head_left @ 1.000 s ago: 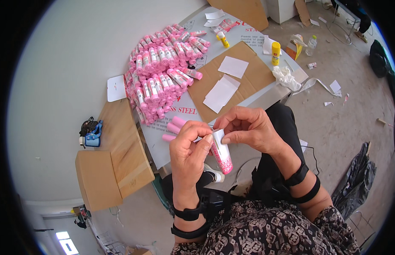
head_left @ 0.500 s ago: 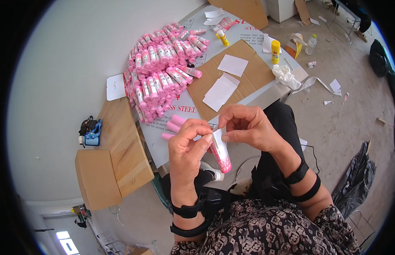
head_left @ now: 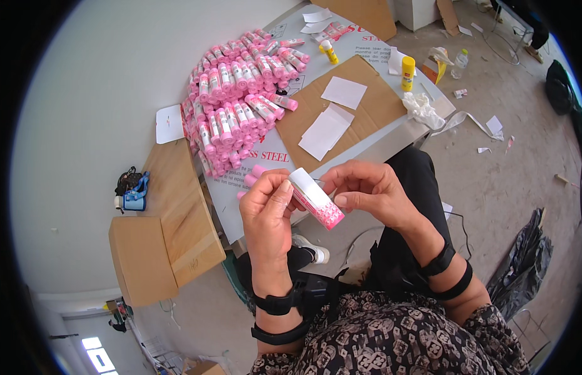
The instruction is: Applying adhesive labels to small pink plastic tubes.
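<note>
A small tube with a white and pink label (head_left: 313, 198) tilts over my lap, with its patterned pink end toward the lower right. My left hand (head_left: 268, 203) grips its left side between thumb and fingers. Close to the tube's right edge is my right hand (head_left: 372, 192), its fingers bent and its thumb apart from the index finger; the fingertips are partly hidden. Beyond my left hand lie a few plain pink tubes (head_left: 258, 170), partly covered by it. A large heap of labelled pink tubes (head_left: 241, 78) fills the table's left side.
White paper sheets (head_left: 326, 131) lie on a cardboard sheet (head_left: 291, 134) on the grey table (head_left: 231, 209). Farther back stand a yellow glue stick (head_left: 329, 52) and a yellow bottle (head_left: 408, 74), with crumpled white plastic (head_left: 422, 109) nearby. A brown carton (head_left: 141, 259) is at the left.
The tube has tipped from nearly upright to a slant and risen slightly, showing more of its white label. My left hand has turned with it; my right fingers have shifted slightly right and down.
</note>
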The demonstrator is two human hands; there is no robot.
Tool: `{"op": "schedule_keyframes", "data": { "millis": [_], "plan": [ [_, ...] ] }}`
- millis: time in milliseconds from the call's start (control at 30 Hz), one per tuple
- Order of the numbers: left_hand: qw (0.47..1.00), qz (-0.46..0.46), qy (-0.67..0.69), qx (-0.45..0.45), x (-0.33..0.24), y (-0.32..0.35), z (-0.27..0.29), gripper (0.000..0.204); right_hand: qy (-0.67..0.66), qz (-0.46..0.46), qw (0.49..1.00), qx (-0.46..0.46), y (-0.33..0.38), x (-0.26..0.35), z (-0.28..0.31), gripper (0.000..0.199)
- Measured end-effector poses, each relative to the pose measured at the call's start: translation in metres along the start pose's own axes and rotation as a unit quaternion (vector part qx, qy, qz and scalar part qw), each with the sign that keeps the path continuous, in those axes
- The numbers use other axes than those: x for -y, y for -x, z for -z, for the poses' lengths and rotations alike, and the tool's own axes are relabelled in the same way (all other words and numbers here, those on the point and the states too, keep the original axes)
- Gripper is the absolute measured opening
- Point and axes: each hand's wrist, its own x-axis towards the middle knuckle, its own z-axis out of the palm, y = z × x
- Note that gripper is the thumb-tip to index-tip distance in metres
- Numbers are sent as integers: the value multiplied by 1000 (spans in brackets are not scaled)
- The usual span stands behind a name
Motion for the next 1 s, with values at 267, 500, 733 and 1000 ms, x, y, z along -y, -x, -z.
{"op": "schedule_keyframes", "data": {
  "millis": [267, 500, 733, 1000],
  "plan": [
    [1000, 4, 8, -27, 7, -2, 2, 12, -54, 31, 998, 21, 13, -6, -7, 33],
    [990, -60, -125, -22, 10, 1, -1, 18, -30, 6, 1000, -6, 13, -2, -11, 30],
    [992, -60, -63, 92, 7, 2, -3, 58, -13, 33, 998, -42, 14, -7, -10, 27],
    [988, -50, -66, 133, 7, 4, -6, 83, -19, 43, 997, -69, 13, -6, -14, 25]
  ]
}}
